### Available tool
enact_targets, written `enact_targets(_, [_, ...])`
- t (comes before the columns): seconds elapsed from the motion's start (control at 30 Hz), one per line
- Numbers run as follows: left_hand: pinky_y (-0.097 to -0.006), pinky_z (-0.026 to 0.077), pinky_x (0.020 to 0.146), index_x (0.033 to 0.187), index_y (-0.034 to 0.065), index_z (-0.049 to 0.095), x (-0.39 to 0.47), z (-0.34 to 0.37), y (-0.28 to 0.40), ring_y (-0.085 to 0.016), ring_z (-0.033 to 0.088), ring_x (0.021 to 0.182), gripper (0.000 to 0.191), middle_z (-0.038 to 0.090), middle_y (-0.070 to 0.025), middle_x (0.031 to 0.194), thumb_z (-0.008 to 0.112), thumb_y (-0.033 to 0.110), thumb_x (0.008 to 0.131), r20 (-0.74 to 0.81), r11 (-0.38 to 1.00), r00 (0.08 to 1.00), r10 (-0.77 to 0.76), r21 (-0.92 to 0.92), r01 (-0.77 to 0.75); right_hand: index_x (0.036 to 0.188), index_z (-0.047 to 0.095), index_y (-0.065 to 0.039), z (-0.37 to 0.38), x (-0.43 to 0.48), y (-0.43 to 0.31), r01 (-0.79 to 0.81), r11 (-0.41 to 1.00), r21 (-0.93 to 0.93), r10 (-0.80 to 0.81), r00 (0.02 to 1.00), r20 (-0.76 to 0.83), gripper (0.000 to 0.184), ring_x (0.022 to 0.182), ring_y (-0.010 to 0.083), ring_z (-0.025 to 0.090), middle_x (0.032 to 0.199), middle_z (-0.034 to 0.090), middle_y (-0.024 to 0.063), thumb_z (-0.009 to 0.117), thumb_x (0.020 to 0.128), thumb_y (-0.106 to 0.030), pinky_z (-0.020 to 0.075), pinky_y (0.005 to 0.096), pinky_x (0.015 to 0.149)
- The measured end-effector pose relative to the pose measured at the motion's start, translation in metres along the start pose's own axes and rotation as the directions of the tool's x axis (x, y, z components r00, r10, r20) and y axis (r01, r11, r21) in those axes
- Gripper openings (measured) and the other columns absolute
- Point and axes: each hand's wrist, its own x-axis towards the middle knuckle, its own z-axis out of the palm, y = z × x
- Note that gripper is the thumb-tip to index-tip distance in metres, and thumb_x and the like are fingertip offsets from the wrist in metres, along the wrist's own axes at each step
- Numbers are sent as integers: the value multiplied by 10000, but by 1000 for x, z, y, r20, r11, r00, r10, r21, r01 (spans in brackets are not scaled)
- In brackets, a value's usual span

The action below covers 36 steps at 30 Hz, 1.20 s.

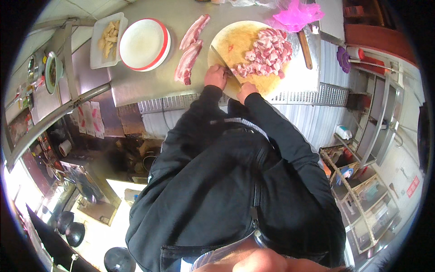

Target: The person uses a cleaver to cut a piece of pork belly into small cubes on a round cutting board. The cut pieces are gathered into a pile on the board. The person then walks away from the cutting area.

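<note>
My right hand grips the handle of a kitchen knife whose blade slants across the left part of a round chopping board. Close to the blade's left side, my left hand has its fingers curled on a bit of raw meat, mostly hidden by the fingers and knife. A heap of diced raw meat covers the right part of the board. Two strips of raw pork belly lie on the steel table, left of the board.
Red-rimmed white plates are stacked left of the pork, beside a plastic tub of pale pieces of food. A pink plastic bag lies behind the board. To its right is a wooden handle. A metal rail runs at left.
</note>
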Motion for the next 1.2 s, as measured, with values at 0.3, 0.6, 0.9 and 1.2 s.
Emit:
enact_targets(0.3, [-431, 545, 803, 909, 107, 731, -1, 6, -8, -338, 637, 920, 113, 653, -105, 937, 705, 179, 825, 83, 997, 997, -7, 75, 1, 1097, 716, 45, -11, 46, -38, 106, 974, -202, -108, 994, -1, 398, 1126, 403, 680, 1164, 692, 297, 675, 849, -264, 550, 458, 966])
enact_targets(0.6, [-457, 543, 812, 942, 109, 749, -9, -7, -1, -336, 654, 928, 152, 666, -122, 1012, 671, 220, 874, 181, 956, 982, -47, 294, -8, 1109, 720, 16, -9, 26, 9, 251, 932, -262, -261, 965, -5, 402, 1054, 427, 683, 1090, 704, 285, 651, 828, -262, 547, 473, 952])
enact_targets(0.9, [-319, 557, 808, 1192, 1, 669, 3, 10, 77, -198, 736, 895, 286, 746, -130, 1062, 662, 173, 964, 98, 831, 946, -309, -456, 319, 1152, 694, -60, -50, -43, 120, 295, 915, 274, -140, 872, -469, 299, 916, 448, 683, 922, 701, 259, 589, 885, -143, 539, 526, 824])
enact_targets(1.2, [-342, 545, 928, 1343, -3, 606, 35, 5, 105, -265, 685, 1111, 435, 688, -199, 1232, 614, 78, 915, -72, 926, 984, -166, -353, 130, 947, 712, -3, -54, -95, 159, 255, 954, 159, -159, 876, -455, 243, 864, 457, 689, 859, 703, 263, 658, 894, -234, 543, 514, 775])
